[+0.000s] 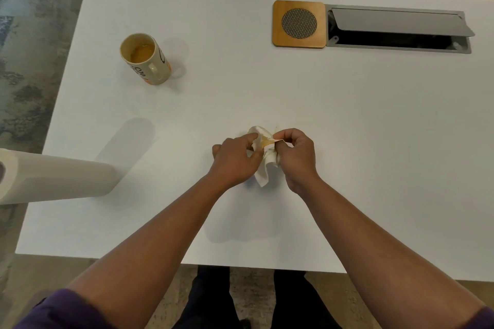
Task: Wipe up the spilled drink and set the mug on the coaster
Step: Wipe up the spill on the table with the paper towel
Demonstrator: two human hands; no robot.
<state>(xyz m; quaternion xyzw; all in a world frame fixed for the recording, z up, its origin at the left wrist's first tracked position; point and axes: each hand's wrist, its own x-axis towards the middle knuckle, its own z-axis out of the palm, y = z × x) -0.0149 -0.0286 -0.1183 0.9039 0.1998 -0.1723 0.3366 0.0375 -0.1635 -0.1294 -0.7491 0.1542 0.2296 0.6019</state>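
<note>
The person is holding a paper towel (263, 160) in both hands, just above the white desk (347, 141). The left hand (235, 160) is pinching one side of it, and the right hand (296, 155) is pinching the other side. Each grip is closed on the towel. The towel is crumpled, and it is showing a yellow wet patch near the top, so it looks like it is soaking up some of the drink. A faint yellow mark is showing on the desk just past the towel. It is too small to tell if more drink is lying there.

The mug (145, 60) is standing upright on the desk, far to the left and well apart from the hands. Some orange drink is sitting inside it. The wooden coaster (299, 24) is lying far to the right, touching a grey cable box (398, 29) set in the desk. Nothing is sitting on the coaster. So the wiping looks mostly done, and the mug part is not yet done.

A big roll of paper towel (53, 177) is standing at the left edge of the desk, near the left arm. The near edge of the desk is close to the person's body. Between the mug and the coaster the desk is lying bare, so there looks to be lots of room to carry the mug across. The open lid of the cable box is right beside the coaster, and the mug could bump it.
</note>
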